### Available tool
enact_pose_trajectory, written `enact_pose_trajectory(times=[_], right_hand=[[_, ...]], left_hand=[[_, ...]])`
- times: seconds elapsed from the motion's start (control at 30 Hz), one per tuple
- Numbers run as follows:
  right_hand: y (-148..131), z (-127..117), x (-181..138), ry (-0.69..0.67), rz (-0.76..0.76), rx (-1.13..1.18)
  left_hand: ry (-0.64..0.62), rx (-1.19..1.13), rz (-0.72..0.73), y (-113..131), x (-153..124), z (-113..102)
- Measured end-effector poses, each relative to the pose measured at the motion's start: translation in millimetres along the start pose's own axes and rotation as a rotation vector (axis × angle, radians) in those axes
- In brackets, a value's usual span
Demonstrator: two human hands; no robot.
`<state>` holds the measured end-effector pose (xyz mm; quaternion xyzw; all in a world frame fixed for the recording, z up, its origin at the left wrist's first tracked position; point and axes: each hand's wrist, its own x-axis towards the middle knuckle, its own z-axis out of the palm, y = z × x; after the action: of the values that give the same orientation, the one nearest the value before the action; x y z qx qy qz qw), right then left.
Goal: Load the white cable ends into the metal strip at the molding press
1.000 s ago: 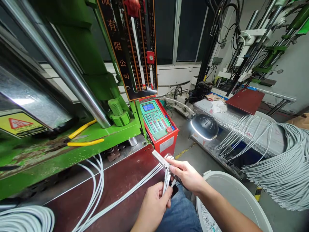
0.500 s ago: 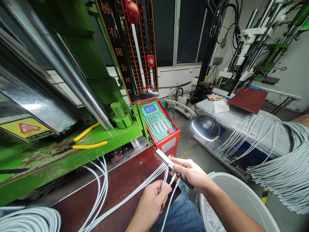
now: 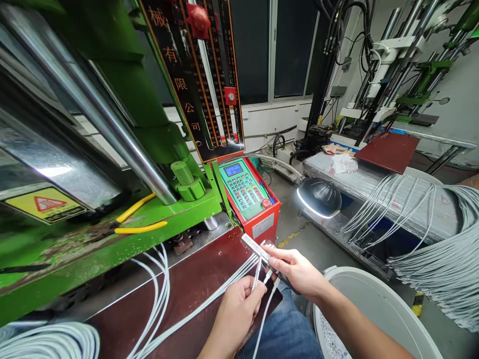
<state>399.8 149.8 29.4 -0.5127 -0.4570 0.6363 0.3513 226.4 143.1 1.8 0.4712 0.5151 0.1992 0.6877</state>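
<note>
My right hand [image 3: 295,271] grips a narrow metal bar-shaped fixture [image 3: 255,246] from its far side, thumb on top. Several white cables [image 3: 209,300] run from the lower left up to this fixture. My left hand [image 3: 239,306] pinches a white cable [image 3: 257,273] just below the fixture, its end against the metal edge. Next to it, a white cable plug [image 3: 268,275] pokes out beside my left fingertips. Another cable [image 3: 266,314] hangs from the fixture down over my jeans. My fingers hide part of the cable ends.
A brown board [image 3: 179,294] lies below the green press [image 3: 187,214], where yellow-handled pliers [image 3: 140,228] rest. Coiled cable [image 3: 52,341] is at lower left. A red control box [image 3: 262,227], lit black lamp [image 3: 320,197], white bin [image 3: 374,294] and hanging cable bundle [image 3: 441,269] stand beyond.
The view has shifted slightly. Both hands keep nearly the same pose, with the left still pinching the cable at the fixture.
</note>
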Motion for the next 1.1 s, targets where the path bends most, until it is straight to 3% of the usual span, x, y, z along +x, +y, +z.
enact_pose_trajectory(times=[0.23,0.4,0.53,0.67,0.9,1.1], right_hand=[[-1.7,-3.5,1.8,0.005,0.010,0.078],[4.5,-5.1,5.2,0.036,0.036,0.112],[3.1,-6.0,3.8,0.041,0.033,0.081],[0.8,-6.3,2.6,0.071,0.017,0.026],[4.0,-3.5,3.6,0.006,0.025,0.148],[1.8,-1.7,2.5,0.016,0.010,0.048]], left_hand=[[0.060,0.056,0.094,18.4,-1.8,-7.8],[-0.031,-0.209,-0.092,29.1,-6.7,-12.2],[0.027,-0.248,-0.077,35.1,-10.2,-11.0],[0.047,-0.212,-0.083,35.8,-11.1,-9.4],[0.090,-0.199,-0.079,31.3,-9.7,-10.7],[0.100,-0.168,-0.066,28.0,-6.1,-9.5]])
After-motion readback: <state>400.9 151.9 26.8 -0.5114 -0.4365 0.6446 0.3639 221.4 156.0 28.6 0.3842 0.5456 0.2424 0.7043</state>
